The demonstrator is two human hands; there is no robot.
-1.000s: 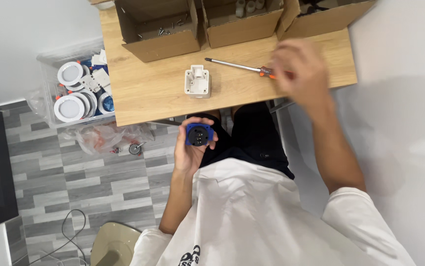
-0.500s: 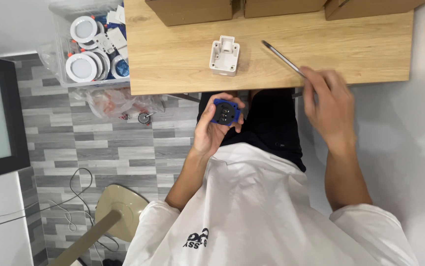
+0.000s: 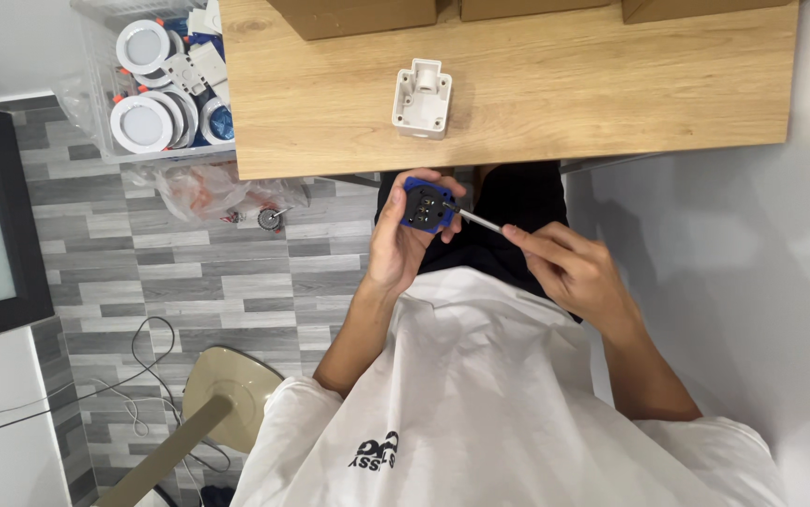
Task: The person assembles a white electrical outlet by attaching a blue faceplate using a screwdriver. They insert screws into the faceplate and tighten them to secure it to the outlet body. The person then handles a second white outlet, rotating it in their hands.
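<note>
My left hand (image 3: pixel 403 242) holds a small blue square part with a black middle (image 3: pixel 426 206) over my lap, just below the table's front edge. My right hand (image 3: pixel 569 270) grips a screwdriver (image 3: pixel 476 221); its metal shaft points left and its tip touches the blue part. The handle is hidden inside my fist. A white plastic box-shaped housing (image 3: pixel 422 99) lies on the wooden table (image 3: pixel 565 94) above my hands, apart from both.
Cardboard boxes (image 3: pixel 367 14) line the table's far edge. A clear bin (image 3: pixel 156 89) left of the table holds several round white lamp fittings. A plastic bag (image 3: pixel 208 192) lies on the grey floor, with a stool (image 3: pixel 222 390) and cables lower left.
My right hand lifted the screwdriver off the table and brought it down to the blue part. The view has shifted, with the table higher in frame.
</note>
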